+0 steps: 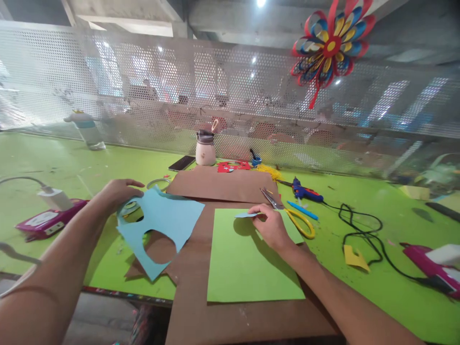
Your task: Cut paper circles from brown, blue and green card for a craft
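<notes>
At the left, my left hand (125,190) grips the upper edge of a light blue sheet of paper (187,218) with rounded holes cut in it; the thumb is hidden. The sheet lies partly over brown cardboard (212,306). My right hand (269,224) pinches a small light blue paper piece (246,215) between thumb and fingers, just over a green sheet of paper (247,275) on the cardboard. Yellow-handled scissors (304,224) lie beside the right hand, partly under the green sheet or hand. A blue pen (303,210) rests right of them.
A blue glue gun (307,190) with a looped black cord lies on the right. Behind are a phone (182,163), a white bottle (205,152) and red paper (235,166). Magenta power strips (46,224) sit at both sides. A perforated screen (230,96) bounds the table's back.
</notes>
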The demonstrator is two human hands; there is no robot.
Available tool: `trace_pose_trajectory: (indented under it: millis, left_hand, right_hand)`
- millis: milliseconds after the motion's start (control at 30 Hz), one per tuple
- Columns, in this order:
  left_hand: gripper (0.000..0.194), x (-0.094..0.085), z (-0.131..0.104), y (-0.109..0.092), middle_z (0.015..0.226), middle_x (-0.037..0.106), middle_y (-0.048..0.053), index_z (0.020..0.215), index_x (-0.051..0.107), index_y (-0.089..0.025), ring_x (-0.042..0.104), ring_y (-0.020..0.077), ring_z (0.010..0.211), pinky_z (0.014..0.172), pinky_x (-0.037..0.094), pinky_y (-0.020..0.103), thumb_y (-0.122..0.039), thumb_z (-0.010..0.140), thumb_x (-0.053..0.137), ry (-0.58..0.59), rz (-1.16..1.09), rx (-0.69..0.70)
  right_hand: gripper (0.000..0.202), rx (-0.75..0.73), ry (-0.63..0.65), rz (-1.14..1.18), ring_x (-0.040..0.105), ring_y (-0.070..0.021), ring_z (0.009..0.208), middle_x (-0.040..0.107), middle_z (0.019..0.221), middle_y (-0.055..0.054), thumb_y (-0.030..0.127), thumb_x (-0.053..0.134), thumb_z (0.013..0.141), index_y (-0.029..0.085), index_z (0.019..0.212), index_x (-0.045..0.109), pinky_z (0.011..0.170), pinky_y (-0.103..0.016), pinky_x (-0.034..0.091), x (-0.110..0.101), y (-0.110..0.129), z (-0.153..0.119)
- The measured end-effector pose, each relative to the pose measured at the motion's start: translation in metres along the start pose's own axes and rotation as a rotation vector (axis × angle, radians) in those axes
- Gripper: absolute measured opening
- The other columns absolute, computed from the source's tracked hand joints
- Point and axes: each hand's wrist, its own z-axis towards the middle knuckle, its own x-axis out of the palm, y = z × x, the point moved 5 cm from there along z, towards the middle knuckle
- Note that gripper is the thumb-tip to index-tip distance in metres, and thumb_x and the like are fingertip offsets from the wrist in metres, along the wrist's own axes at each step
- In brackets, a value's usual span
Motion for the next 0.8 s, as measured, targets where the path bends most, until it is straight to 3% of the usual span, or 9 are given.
trace_pose_trajectory:
  millis: [67, 167, 333, 600, 700, 800]
  left_hand:
    - [0.043, 0.001, 0.003, 0.003, 0.050, 0.057, -0.007, 0.109, 0.062, -0.009, 0.055, 0.0137, 0.054, 0.054, 0.046, 0.024, -0.024, 0.070, 0.067, 0.037, -0.034, -0.049]
    - [0.030, 0.004, 0.005, 0.005, 0.075, 0.063, -0.001, 0.109, 0.059, -0.011, 0.059, 0.0128, 0.062, 0.058, 0.050, 0.026, -0.028, 0.084, 0.060, 0.067, -0.065, -0.107]
    - [0.033, 0.012, 0.005, 0.002, 0.110, 0.061, 0.007, 0.114, 0.057, -0.014, 0.062, 0.0210, 0.090, 0.074, 0.054, 0.037, -0.034, 0.088, 0.056, 0.066, -0.068, -0.149]
    - [0.035, 0.020, 0.012, -0.015, 0.105, 0.063, 0.005, 0.110, 0.060, -0.013, 0.062, 0.0228, 0.090, 0.076, 0.052, 0.038, -0.039, 0.087, 0.055, 0.024, 0.175, -0.004]
    - [0.043, 0.010, 0.005, -0.017, 0.093, 0.068, 0.006, 0.102, 0.066, -0.013, 0.061, 0.0262, 0.089, 0.069, 0.047, 0.031, -0.049, 0.078, 0.061, -0.009, 0.308, 0.028]
    - [0.065, -0.009, -0.011, -0.014, 0.109, 0.068, 0.012, 0.107, 0.066, -0.018, 0.058, 0.0368, 0.097, 0.069, 0.044, 0.035, -0.063, 0.061, 0.065, -0.069, 0.425, 0.013]
  right_hand:
    - [0.013, 0.000, -0.001, 0.000, 0.062, -0.0214, 0.078, 0.066, 0.082, -0.006, 0.014, 0.055, 0.073, 0.019, 0.077, 0.067, 0.073, -0.035, 0.052, 0.000, 0.000, 0.000]
    - [0.014, 0.001, -0.001, 0.002, 0.062, -0.0213, 0.078, 0.066, 0.082, -0.005, 0.013, 0.055, 0.073, 0.019, 0.077, 0.066, 0.072, -0.035, 0.052, 0.000, 0.001, 0.001]
    - [0.014, 0.013, -0.001, -0.003, 0.061, -0.0215, 0.078, 0.066, 0.081, -0.006, 0.013, 0.055, 0.073, 0.019, 0.077, 0.067, 0.073, -0.035, 0.051, -0.001, 0.002, 0.001]
    - [0.013, 0.015, -0.002, -0.016, 0.061, -0.0219, 0.079, 0.065, 0.082, -0.006, 0.014, 0.055, 0.073, 0.018, 0.077, 0.066, 0.072, -0.034, 0.050, -0.001, 0.001, 0.001]
    - [0.013, 0.006, 0.000, -0.017, 0.061, -0.0218, 0.080, 0.065, 0.082, -0.005, 0.014, 0.055, 0.073, 0.019, 0.077, 0.066, 0.074, -0.035, 0.050, -0.002, 0.001, 0.002]
    - [0.014, 0.006, -0.001, -0.017, 0.061, -0.0218, 0.080, 0.066, 0.083, -0.006, 0.014, 0.055, 0.073, 0.019, 0.078, 0.067, 0.075, -0.036, 0.050, -0.003, 0.001, 0.003]
